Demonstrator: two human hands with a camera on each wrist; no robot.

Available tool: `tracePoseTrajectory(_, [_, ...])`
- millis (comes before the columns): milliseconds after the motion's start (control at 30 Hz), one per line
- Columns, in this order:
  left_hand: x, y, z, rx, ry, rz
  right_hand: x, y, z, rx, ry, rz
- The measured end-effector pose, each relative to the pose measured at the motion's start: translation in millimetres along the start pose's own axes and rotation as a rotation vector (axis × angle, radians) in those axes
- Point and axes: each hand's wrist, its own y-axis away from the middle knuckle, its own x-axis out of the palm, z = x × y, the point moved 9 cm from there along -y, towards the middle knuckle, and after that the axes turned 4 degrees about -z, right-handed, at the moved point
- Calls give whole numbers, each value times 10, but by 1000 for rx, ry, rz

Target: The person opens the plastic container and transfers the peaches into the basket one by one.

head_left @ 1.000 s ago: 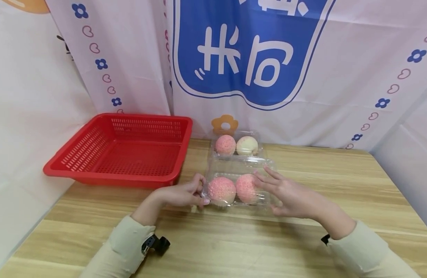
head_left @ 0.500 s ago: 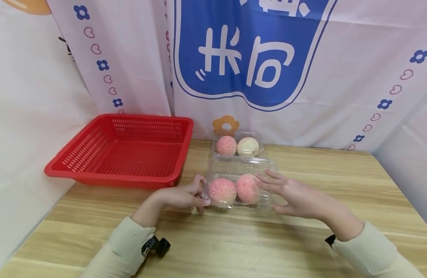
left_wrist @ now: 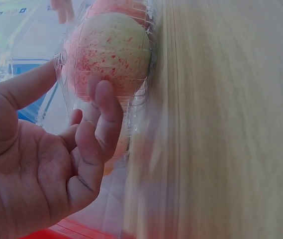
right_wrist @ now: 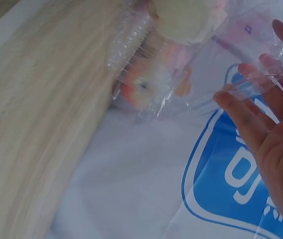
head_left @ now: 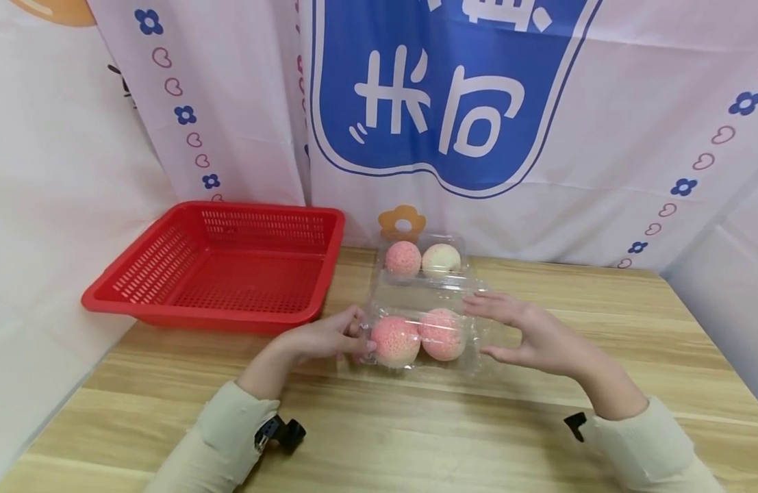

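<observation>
A clear plastic clamshell box [head_left: 415, 298] lies on the table with two pink-and-cream peaches in its near part, a left peach [head_left: 396, 341] and a right peach [head_left: 442, 334]. My left hand [head_left: 329, 335] pinches the box's left edge. In the left wrist view the thumb is on the plastic rim, with curled fingers beside the speckled peach [left_wrist: 111, 55]. My right hand [head_left: 533, 329] is at the box's right side, thumb and fingers spread apart. In the right wrist view its fingertips [right_wrist: 223, 99] are right at the clear plastic edge.
Behind, against the printed cloth [head_left: 600, 205], sit a pink peach [head_left: 402, 259] and a cream peach [head_left: 441, 261] in clear plastic. A red slotted basket [head_left: 212, 316] stands on the wooden table [head_left: 415, 438] to the left.
My right hand has drawn back from over the right peach to the box's right side, its fingers straighter. My left hand stays at the left edge, its fingers slightly shifted.
</observation>
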Motion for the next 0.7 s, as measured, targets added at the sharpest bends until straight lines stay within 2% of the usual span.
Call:
tracePoseTrajectory(133, [-18, -31, 1, 24, 15, -17, -90, 6, -53, 24, -96, -65])
tracePoseTrajectory(300, [-20, -42, 20, 22, 47, -27, -152, 16, -135, 69, -210, -123])
tracePoseTrajectory(433, [-18, -46, 16, 32, 69, -29, -181, 15, -184, 95, -258, -152])
tracePoseTrajectory(700, [-27, -48, 31, 4, 89, -43, -242, 11, -305, 148, -333, -221])
